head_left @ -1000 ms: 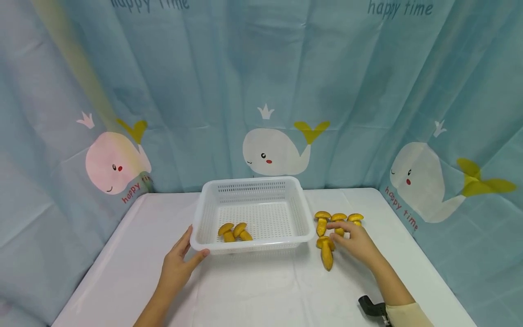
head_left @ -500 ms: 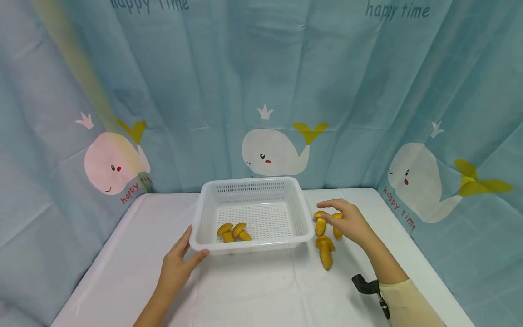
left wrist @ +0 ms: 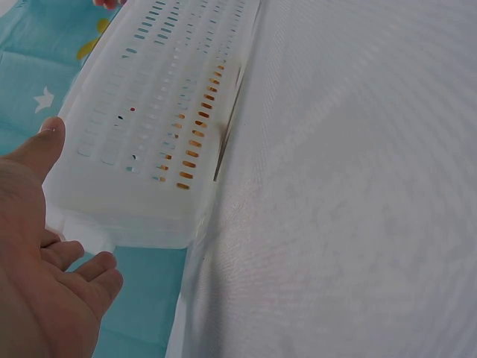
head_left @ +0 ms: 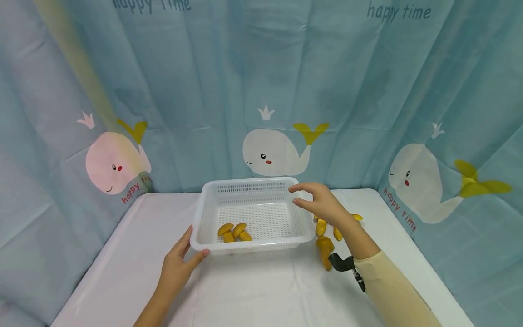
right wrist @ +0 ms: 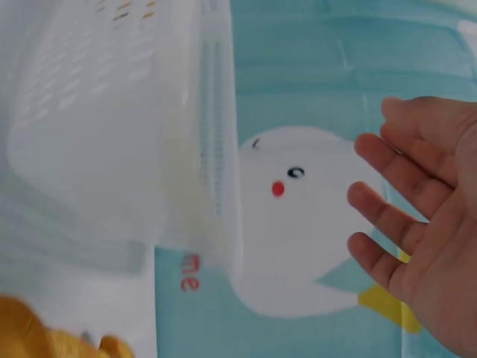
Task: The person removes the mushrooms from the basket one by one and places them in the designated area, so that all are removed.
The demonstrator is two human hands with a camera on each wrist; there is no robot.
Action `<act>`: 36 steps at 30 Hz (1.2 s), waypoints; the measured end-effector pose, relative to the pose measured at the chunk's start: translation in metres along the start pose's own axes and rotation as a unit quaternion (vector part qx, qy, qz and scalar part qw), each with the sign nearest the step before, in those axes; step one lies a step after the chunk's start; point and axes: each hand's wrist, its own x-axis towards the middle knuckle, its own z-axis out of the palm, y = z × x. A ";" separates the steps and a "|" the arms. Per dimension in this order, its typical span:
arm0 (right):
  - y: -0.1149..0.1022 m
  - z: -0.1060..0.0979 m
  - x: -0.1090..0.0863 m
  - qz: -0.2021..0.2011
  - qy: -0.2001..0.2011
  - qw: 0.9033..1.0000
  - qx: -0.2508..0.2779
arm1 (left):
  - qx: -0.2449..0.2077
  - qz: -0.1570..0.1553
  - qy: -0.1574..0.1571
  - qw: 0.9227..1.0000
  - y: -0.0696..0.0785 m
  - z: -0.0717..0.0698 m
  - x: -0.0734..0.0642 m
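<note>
A white perforated plastic basket stands at the middle of the table, with two yellow mushrooms lying in its front left part. My left hand holds the basket's front left corner, thumb at the front rim and fingers along the left side; the left wrist view shows the thumb against the rim. Fingers spread and holding nothing, my right hand is at the basket's right rim; in the right wrist view a gap separates it from the basket. Several more mushrooms lie right of the basket, partly hidden by my right forearm.
A white cloth covers the table. Behind and at both sides hangs a blue curtain printed with whales. A black camera mount sticks out from my right wrist, above the front mushroom.
My right hand has moved from the mushrooms on the table up and left to the basket's right rim. The mushrooms and the basket stay in place, and my left hand has not moved.
</note>
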 end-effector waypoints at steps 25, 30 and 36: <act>-0.047 0.077 0.064 -0.038 -0.101 0.994 -0.003 | 0.003 0.006 0.002 1.000 0.000 0.001 0.000; -0.051 0.092 0.073 -0.031 -0.113 0.993 0.004 | 0.002 0.007 0.002 1.000 -0.001 0.001 0.001; -0.052 0.111 0.081 -0.010 -0.127 0.992 0.002 | 0.003 0.009 0.004 1.000 -0.001 0.001 0.001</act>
